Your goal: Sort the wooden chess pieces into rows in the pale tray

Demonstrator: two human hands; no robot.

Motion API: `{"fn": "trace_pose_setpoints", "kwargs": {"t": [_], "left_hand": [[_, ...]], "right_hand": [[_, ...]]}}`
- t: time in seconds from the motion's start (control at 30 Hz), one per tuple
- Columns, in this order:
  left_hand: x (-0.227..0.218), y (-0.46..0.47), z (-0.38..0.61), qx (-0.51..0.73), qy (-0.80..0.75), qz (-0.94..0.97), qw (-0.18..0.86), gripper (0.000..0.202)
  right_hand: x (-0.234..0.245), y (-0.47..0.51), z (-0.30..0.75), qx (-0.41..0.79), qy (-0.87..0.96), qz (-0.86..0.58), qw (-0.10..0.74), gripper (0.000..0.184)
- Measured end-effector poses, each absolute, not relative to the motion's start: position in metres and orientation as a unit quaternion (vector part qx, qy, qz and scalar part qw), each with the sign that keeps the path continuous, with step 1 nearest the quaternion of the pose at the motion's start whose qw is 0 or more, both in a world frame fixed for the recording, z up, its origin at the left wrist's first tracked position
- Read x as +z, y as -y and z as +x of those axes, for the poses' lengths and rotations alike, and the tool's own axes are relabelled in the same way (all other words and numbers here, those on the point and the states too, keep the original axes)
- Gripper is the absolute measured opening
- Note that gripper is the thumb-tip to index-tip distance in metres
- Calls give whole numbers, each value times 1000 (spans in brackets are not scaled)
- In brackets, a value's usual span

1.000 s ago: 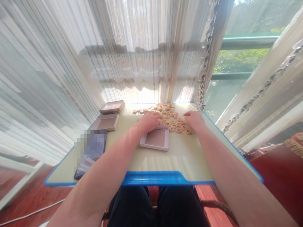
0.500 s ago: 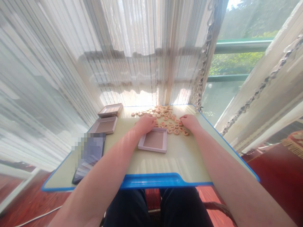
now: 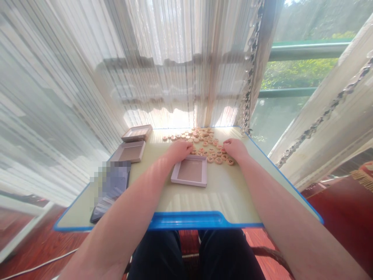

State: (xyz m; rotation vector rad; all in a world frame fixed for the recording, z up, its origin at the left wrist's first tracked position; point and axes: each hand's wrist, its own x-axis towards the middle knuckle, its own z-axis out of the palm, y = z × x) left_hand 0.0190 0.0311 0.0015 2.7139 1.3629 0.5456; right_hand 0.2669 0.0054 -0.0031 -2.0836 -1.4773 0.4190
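Observation:
Many round wooden Chinese chess pieces [image 3: 218, 160] lie loosely spread over the far middle of the table, some with red and some with dark characters. At their left side, my left hand [image 3: 182, 149] is closed with curled fingers, just behind a shallow open box [image 3: 189, 182]. Whatever its fingertips hold, if anything, is hidden. My right hand [image 3: 235, 147] rests at the right edge of the pieces. Its fingers are pressed together, with the tips against or beside a piece; what lies between them cannot be made out. The shallow box holds nothing.
Another shallow box [image 3: 142, 152] lies at the left, with a further box [image 3: 136, 137] behind it. A dark tablet-like device [image 3: 112, 190], partly pixelated, rests at the left edge. The pale table has a blue rim [image 3: 186, 220]. String curtains [image 3: 175, 85] hang behind.
The view has shifted slightly. Both hands stay near the same places, the left fingers curled a little more around their spot. The pieces and boxes look nearly unchanged.

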Motion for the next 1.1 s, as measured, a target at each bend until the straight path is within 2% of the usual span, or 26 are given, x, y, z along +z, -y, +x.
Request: {"fn": "trace_pose_setpoints", "kwargs": {"t": [0.23, 0.53, 0.77, 0.97, 1.1], "left_hand": [[1, -32, 19, 178, -429, 885, -11, 28], [3, -32, 20, 214, -429, 877, -38, 38], [-4, -37, 17, 194, -439, 877, -36, 46], [-4, -36, 17, 189, -436, 879, -36, 41], [-2, -36, 18, 215, -434, 875, -18, 30]], "right_hand": [[-3, -7, 268, 141, 552, -779, 263, 36], [-5, -7, 267, 137, 557, -778, 257, 31], [-4, -7, 266, 134, 556, -778, 259, 31], [6, -1, 260, 92, 565, -788, 229, 30], [18, 14, 251, 45, 627, -763, 150, 26]]}}
